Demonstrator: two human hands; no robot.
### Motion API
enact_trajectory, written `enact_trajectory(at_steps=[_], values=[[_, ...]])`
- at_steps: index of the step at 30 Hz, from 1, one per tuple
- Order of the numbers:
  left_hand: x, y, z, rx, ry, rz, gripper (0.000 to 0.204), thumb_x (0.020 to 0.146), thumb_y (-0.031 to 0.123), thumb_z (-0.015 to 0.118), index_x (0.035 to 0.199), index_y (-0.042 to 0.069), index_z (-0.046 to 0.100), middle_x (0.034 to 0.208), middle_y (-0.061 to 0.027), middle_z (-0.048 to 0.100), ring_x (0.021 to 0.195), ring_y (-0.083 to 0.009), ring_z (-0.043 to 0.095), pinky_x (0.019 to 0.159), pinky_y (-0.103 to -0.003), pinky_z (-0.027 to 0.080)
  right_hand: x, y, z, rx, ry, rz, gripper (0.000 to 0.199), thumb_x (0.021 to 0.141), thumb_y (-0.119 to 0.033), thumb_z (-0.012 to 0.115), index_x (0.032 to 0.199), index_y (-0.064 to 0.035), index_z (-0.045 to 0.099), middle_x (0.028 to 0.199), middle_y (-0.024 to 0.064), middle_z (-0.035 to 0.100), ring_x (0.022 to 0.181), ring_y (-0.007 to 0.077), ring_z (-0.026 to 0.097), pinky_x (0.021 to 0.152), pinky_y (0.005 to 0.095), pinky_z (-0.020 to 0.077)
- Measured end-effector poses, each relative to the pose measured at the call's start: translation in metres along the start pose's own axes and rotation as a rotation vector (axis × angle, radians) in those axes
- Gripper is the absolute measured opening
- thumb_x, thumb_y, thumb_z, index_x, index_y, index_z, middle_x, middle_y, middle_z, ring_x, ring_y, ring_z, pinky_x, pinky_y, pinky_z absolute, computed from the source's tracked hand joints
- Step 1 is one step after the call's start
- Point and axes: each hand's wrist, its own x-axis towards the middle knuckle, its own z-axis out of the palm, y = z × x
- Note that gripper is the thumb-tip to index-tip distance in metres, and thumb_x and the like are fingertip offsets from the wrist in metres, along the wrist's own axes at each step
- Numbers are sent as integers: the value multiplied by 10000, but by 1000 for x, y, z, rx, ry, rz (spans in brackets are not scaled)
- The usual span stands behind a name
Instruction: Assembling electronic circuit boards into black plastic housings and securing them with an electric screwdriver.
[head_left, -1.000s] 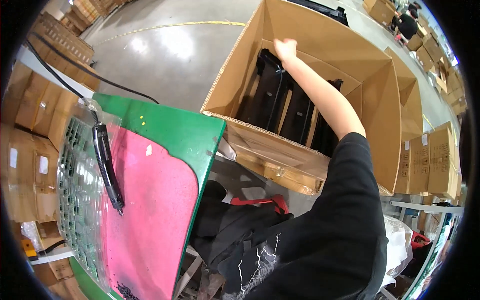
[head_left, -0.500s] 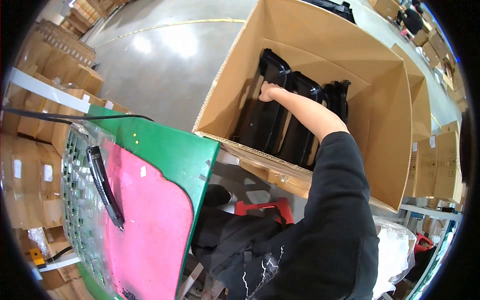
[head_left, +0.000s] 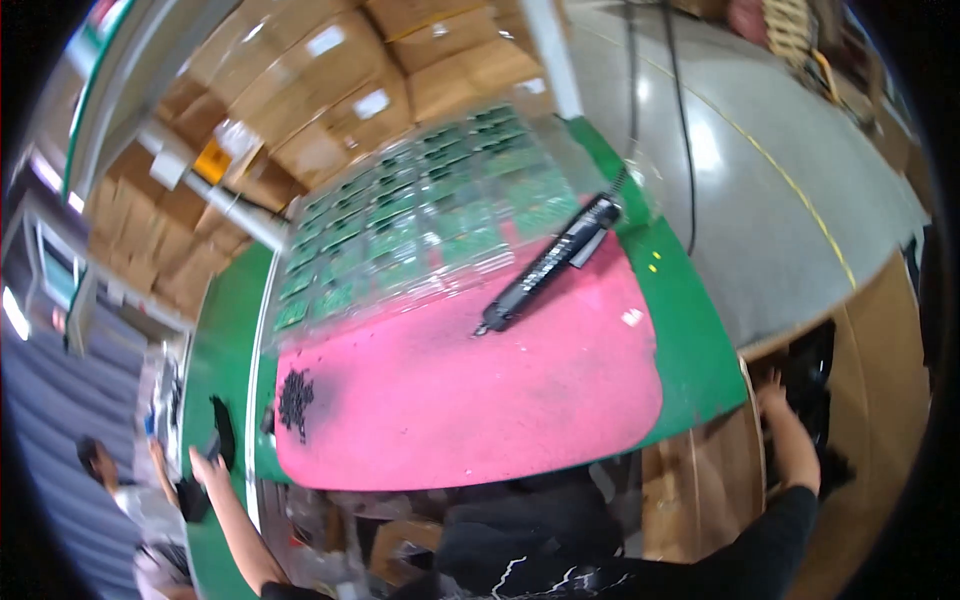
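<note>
My left hand [head_left: 208,466] reaches out over the green bench at the left, thumb and fingers apart. Just beyond its fingertips is a curved black plastic part [head_left: 223,428]; whether they touch cannot be made out. My right hand [head_left: 771,392] is inside the cardboard box [head_left: 880,370] at the right, its fingers spread beside the near wall. Dark black plastic parts [head_left: 815,390] lie in that box, partly hidden by my forearm and shadow. A black electric screwdriver [head_left: 550,265] rests across the pink mat [head_left: 480,400], its tip toward the middle.
Clear plastic trays of green circuit boards [head_left: 420,200] cover the mat's far side. A heap of small black pieces [head_left: 295,400] sits at its left. A co-worker [head_left: 130,495] stands at far left, near another black part [head_left: 192,498]. Cables [head_left: 685,120] hang at the right.
The view has swung left toward the bench. My left hand has come into sight near the black part. My right hand remains in the box, now closer to its near wall.
</note>
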Motion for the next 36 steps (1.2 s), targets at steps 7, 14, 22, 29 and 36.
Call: enact_trajectory(at_steps=[7, 14, 22, 29, 36], values=[[-282, 53, 112, 329, -732, 439, 267, 922, 162, 560, 1162, 62, 618, 1096, -17, 610, 973, -118, 572, 797, -255, 460, -39, -90, -112, -542, 621, 79, 647, 791, -287, 616, 1398, -204, 411, 1495, 164, 203, 1370, 368, 199, 1005, 533, 360], [-502, 72, 186, 281, -1848, 1690, 184, 693, 158, 633, 854, 86, 579, 747, -52, 512, 721, -225, 547, 616, -345, 453, -80, 60, -123, -1330, 1235, 535, 530, 790, -248, 603, 1300, -174, 477, 1318, 136, 350, 1201, 328, 338, 919, 477, 406], [-631, 124, 148, -513, -1898, 2111, 300, 844, 326, 492, 847, 47, 603, 770, -86, 611, 698, -177, 552, 694, -362, 380, -229, 112, -99, -2060, 1603, 1125, 405, 788, -204, 588, 1187, -141, 553, 1116, 104, 518, 1007, 282, 496, 820, 413, 458], [-601, 139, 120, -274, -1850, 2233, 329, 880, 267, 457, 788, 41, 678, 744, -89, 623, 754, -261, 583, 775, -425, 425, -468, -103, -80, -2777, 1080, 1428, 336, 809, -184, 588, 1135, -104, 587, 1031, 93, 590, 930, 245, 566, 797, 366, 489], [-575, 144, 82, 200, -2158, 1932, 213, 824, 182, 535, 830, 84, 723, 769, -80, 662, 760, -243, 591, 760, -425, 418, -554, -213, -198, -3416, -239, 1427, 284, 858, -175, 603, 1111, -46, 599, 1011, 93, 610, 917, 199, 592, 829, 313, 517]])
